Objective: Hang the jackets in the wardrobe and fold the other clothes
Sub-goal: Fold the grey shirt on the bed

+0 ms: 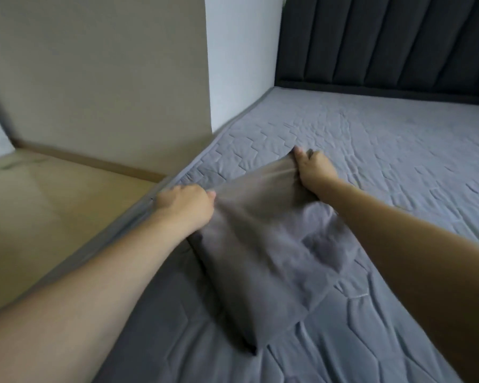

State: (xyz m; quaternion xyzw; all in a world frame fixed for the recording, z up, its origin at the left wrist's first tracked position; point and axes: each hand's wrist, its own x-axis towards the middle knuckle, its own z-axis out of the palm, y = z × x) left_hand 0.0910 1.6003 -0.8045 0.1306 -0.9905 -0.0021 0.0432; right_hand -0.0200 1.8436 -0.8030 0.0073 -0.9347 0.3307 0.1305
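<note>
Evidently both hands, left hand (184, 203) and right hand (313, 168), pinch 1 grey garment (271, 244) (blurred), stretching its far edge taut. It lies on the mattress (385, 150), probably for flat folding.

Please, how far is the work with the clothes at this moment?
Done: nothing finished shows; no folded pile or hung jacket is in view. In hand: the left hand and the right hand each grip the far edge of a grey garment stretched over the mattress. Left: completing its folds; other clothes and the wardrobe are out of view.
</note>
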